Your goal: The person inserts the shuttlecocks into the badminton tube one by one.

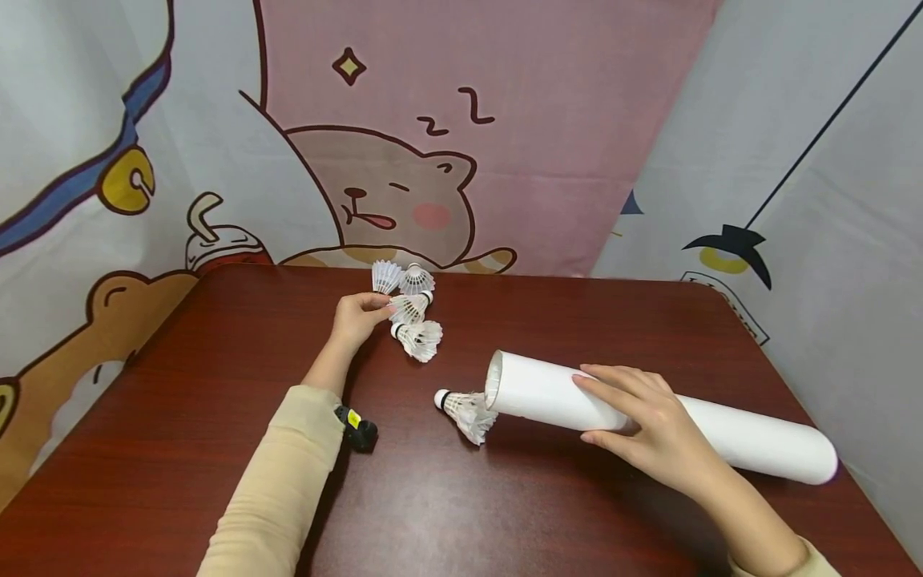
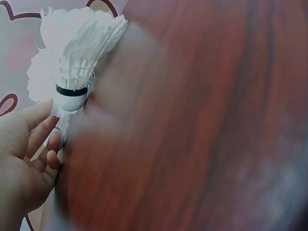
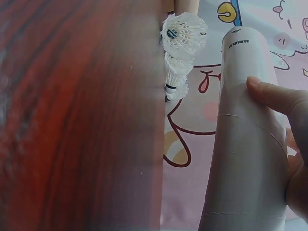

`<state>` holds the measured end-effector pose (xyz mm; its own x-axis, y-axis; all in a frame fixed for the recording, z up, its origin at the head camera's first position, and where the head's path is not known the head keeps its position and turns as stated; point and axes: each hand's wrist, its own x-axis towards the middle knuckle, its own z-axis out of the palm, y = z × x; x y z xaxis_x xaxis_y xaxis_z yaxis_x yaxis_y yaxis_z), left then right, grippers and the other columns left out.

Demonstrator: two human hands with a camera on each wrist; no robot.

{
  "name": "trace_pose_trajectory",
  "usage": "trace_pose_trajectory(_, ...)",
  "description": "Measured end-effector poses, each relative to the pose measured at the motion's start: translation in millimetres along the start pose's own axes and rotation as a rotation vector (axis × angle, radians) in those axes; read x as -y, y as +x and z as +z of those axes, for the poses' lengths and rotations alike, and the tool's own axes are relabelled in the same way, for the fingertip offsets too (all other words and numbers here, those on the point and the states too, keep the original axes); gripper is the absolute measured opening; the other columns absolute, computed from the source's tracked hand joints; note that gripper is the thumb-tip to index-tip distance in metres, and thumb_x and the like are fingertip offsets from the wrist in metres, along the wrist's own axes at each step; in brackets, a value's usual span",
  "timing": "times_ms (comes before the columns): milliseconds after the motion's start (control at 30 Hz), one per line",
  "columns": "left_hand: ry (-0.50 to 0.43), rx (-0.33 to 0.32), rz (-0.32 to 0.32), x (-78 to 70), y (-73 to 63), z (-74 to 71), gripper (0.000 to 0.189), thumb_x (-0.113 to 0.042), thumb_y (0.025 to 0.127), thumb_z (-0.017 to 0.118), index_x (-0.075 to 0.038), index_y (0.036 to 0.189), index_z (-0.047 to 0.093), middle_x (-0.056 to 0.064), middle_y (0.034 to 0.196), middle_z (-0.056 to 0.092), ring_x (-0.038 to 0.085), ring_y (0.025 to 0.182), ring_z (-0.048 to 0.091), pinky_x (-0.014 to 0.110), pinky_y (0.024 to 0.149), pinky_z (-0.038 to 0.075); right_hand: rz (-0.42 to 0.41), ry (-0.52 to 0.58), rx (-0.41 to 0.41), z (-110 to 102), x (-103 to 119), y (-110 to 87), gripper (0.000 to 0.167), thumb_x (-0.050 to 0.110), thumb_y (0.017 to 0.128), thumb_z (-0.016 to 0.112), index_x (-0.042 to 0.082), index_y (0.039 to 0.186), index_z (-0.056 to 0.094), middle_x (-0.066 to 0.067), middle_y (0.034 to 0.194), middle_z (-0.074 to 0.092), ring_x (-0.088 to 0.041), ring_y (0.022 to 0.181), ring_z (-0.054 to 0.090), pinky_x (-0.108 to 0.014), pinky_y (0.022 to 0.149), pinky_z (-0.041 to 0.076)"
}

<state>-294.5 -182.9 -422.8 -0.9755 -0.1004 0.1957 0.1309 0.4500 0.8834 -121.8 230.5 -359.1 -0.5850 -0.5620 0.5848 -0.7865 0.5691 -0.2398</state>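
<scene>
Several white feather shuttlecocks are grouped at the back of the table. In the head view, my left hand (image 1: 360, 316) is at the group's left side, holding the back-left shuttlecock (image 1: 386, 275) near its cork, which the fingers mostly hide. The thumb overlaps the feathers of the middle shuttlecock (image 1: 409, 308). A nearer shuttlecock (image 2: 74, 62) stands out in the left wrist view. My right hand (image 1: 652, 425) grips a long white shuttlecock tube (image 1: 757, 437) from above, its open end facing left. Beside that end lies a single shuttlecock (image 1: 465, 413), partly hidden by the tube.
The reddish-brown wooden table (image 1: 404, 513) spans the lower view. Behind it hangs a cartoon-printed cloth (image 1: 548, 160). A black device with a yellow label (image 1: 358, 429) is at the left wrist.
</scene>
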Motion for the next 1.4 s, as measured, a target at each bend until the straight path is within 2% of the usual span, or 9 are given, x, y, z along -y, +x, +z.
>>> trace_pose_trajectory(200,0.01,-0.056,-0.004,1.8,-0.6,2.5,0.019,-0.006,0.082,0.074,0.008,0.094,0.072,0.019,0.1,0.069,0.026,0.096,0.059,0.033,0.082,0.045,0.011,0.002,0.008,-0.5,0.4,-0.2,0.061,0.055,0.086,0.063,0.014,0.131,0.06,-0.005,0.131,0.057,-0.021,0.116,0.051,-0.033,0.092,0.03)
trace_pose_trajectory(300,-0.02,-0.099,-0.013,2.6,-2.6,2.9,0.017,-0.005,0.081,0.075,0.009,0.091,0.072,0.021,0.097,0.069,0.028,0.097,0.059,0.036,0.086,0.044,0.01,0.003,0.007,-0.5,0.6,0.0,0.061,0.054,0.085,0.064,0.014,0.131,0.06,-0.003,0.132,0.056,-0.021,0.116,0.051,-0.033,0.091,0.03)
trace_pose_trajectory(400,-0.06,-0.139,-0.024,3.3,-4.8,2.7,0.017,-0.005,0.081,0.075,0.009,0.091,0.072,0.021,0.093,0.069,0.026,0.095,0.06,0.034,0.085,0.044,0.007,0.003,0.006,-0.2,0.8,0.3,0.061,0.054,0.085,0.064,0.014,0.131,0.06,-0.002,0.132,0.056,-0.021,0.116,0.051,-0.033,0.09,0.031)
trace_pose_trajectory(567,-0.139,-0.183,-0.02,6.8,-7.6,2.1,0.016,-0.006,0.082,0.075,0.007,0.09,0.073,0.019,0.089,0.07,0.018,0.089,0.06,0.024,0.077,0.045,0.01,0.0,0.008,-0.1,1.1,0.6,0.061,0.054,0.086,0.063,0.014,0.131,0.06,-0.002,0.132,0.056,-0.02,0.116,0.051,-0.033,0.09,0.031)
trace_pose_trajectory(733,-0.244,-0.232,-0.013,11.6,-10.3,1.7,0.015,-0.006,0.08,0.077,0.006,0.09,0.074,0.009,0.081,0.071,0.008,0.077,0.059,0.019,0.067,0.045,0.009,0.002,0.006,0.0,1.4,1.0,0.061,0.053,0.085,0.065,0.014,0.131,0.06,-0.002,0.132,0.056,-0.021,0.116,0.051,-0.033,0.09,0.031)
trace_pose_trajectory(867,-0.314,-0.25,-0.004,10.0,-14.1,-0.9,0.018,-0.008,0.08,0.078,0.006,0.089,0.074,0.002,0.078,0.07,0.006,0.075,0.059,0.02,0.066,0.045,0.012,0.0,0.007,-0.3,1.9,1.1,0.061,0.055,0.086,0.061,0.015,0.132,0.06,-0.004,0.132,0.056,-0.021,0.116,0.05,-0.033,0.092,0.031)
trace_pose_trajectory(1000,-0.356,-0.239,0.006,4.6,-18.7,-5.3,0.019,-0.008,0.081,0.077,0.007,0.092,0.073,-0.004,0.076,0.069,0.007,0.076,0.06,0.02,0.068,0.046,0.012,0.001,0.004,-0.4,2.0,1.1,0.061,0.055,0.086,0.062,0.015,0.131,0.06,-0.005,0.131,0.057,-0.021,0.116,0.05,-0.034,0.092,0.031)
trace_pose_trajectory(1133,-0.386,-0.201,0.027,-4.3,-21.7,-10.8,0.021,-0.006,0.082,0.076,0.01,0.095,0.071,-0.01,0.075,0.068,0.009,0.079,0.06,0.022,0.07,0.046,0.016,0.0,0.003,-0.6,2.1,1.3,0.061,0.055,0.086,0.062,0.015,0.131,0.06,-0.002,0.133,0.056,-0.021,0.116,0.05,-0.034,0.091,0.031)
trace_pose_trajectory(1400,-0.404,-0.059,0.107,-29.6,-26.2,-21.7,0.025,-0.003,0.081,0.075,0.015,0.097,0.068,-0.008,0.075,0.069,0.008,0.08,0.062,0.021,0.073,0.048,0.009,-0.002,-0.007,-1.7,2.4,0.3,0.06,0.056,0.087,0.06,0.014,0.13,0.061,-0.005,0.131,0.057,-0.02,0.115,0.051,-0.034,0.091,0.031)
